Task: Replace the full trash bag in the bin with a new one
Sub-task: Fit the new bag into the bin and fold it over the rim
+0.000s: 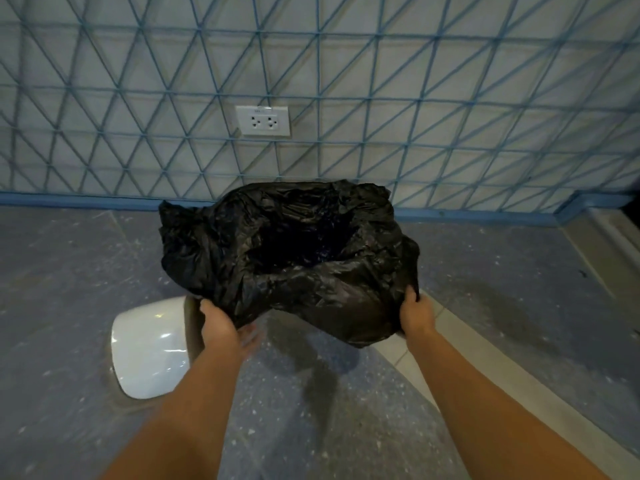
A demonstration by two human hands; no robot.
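A black trash bag (pixel 287 258) is spread wide open in front of me, its dark mouth facing up, and it hides whatever stands beneath it. My left hand (pixel 221 327) grips the bag's near left edge with fingers tucked under the plastic. My right hand (pixel 415 311) grips the near right edge, fingers curled into the folds. A white rounded lid (pixel 149 351) lies on the floor beside my left hand. The bin itself is not visible.
A wall with a blue triangle pattern stands close behind the bag, with a white double socket (pixel 263 120) on it. A blue skirting (pixel 86 199) runs along the grey speckled floor. A pale tiled step (pixel 602 244) rises at the right.
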